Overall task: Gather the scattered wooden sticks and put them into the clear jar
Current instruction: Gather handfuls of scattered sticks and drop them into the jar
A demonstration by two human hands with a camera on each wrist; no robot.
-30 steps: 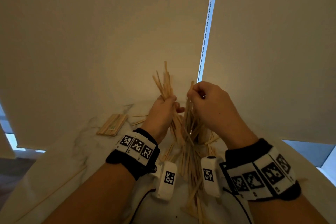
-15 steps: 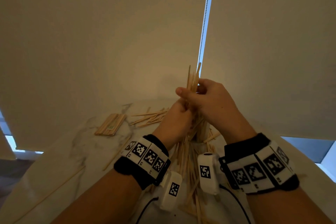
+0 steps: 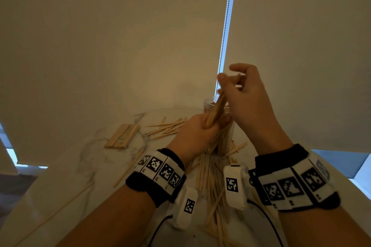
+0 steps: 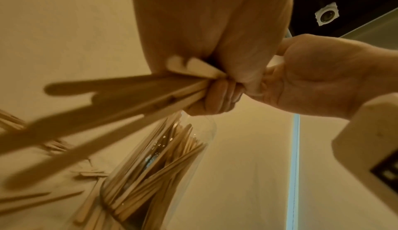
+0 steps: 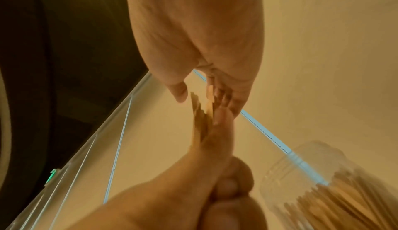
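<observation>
Fingers (image 4: 217, 97) grip sticks (image 4: 120, 101) above the stick-filled jar (image 4: 202, 131).

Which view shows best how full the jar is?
The left wrist view: the jar stands close and sharp, its clear wall showing the sticks packed inside. The right wrist view shows it blurred at the frame's corner. In the head view the hands hide most of it; only its rim shows.
</observation>
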